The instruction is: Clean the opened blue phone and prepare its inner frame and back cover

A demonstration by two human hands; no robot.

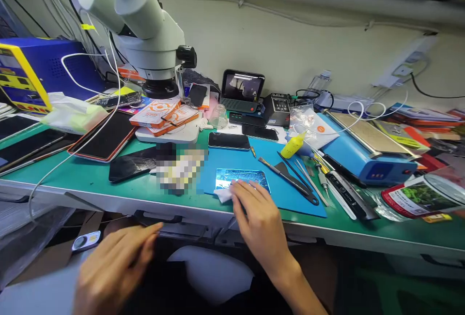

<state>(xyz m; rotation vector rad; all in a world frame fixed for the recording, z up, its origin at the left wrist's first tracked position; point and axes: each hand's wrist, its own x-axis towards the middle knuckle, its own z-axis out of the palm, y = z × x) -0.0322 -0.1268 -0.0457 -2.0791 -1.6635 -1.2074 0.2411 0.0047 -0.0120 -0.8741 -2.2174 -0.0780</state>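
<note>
My right hand [259, 216] presses a folded white tissue [223, 195] against a shiny, bluish reflective phone panel [225, 177]. The panel lies near the front edge of the blue work mat [298, 203], partly covered by my fingers. My left hand [118, 262] is off the bench at lower left, slightly blurred. Its fingers stretch toward the right, thumb a little apart, and nothing shows in them. Behind the panel lies a dark phone [228, 141]. To the right are a brush [279, 174] and a black spatula-like tool [298, 187].
A microscope [145, 34] overhangs the bench at left. Phones, including a dark one [138, 162], lie beneath it, with orange-white boxes [156, 112]. On the right stand a yellow bottle [292, 145], a blue heating-plate device [370, 160] and a clear labelled jar [423, 196].
</note>
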